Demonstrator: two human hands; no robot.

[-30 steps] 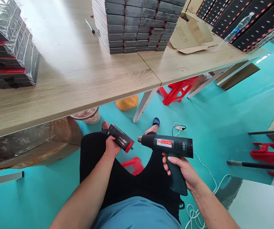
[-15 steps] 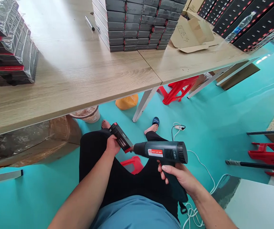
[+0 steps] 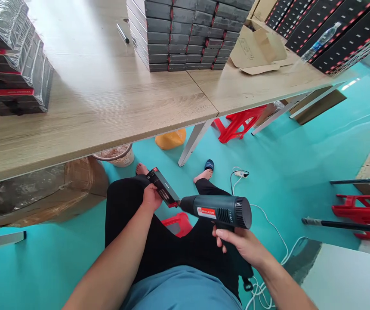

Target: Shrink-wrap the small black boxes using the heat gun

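My left hand [image 3: 152,197] is closed around the near side of a narrow black box [image 3: 163,187] with red ends, held tilted above my lap. My right hand [image 3: 236,243] grips the handle of a dark green heat gun [image 3: 219,209] with a red label. The gun points left, and its nozzle tip is right at the lower red end of the box; whether they touch I cannot tell.
A wooden table [image 3: 107,107] spans the front, bearing stacked black boxes [image 3: 188,34], wrapped boxes [image 3: 13,64] and opened cardboard [image 3: 259,49]. Below are a waste bin [image 3: 120,156], a large carton [image 3: 75,189] and red stools [image 3: 236,122]. White cables [image 3: 273,226] run on the floor at right.
The rear of the heat gun has dropped slightly and its body has turned a little. The box in my left hand has hardly moved. The whole view has shifted slightly.
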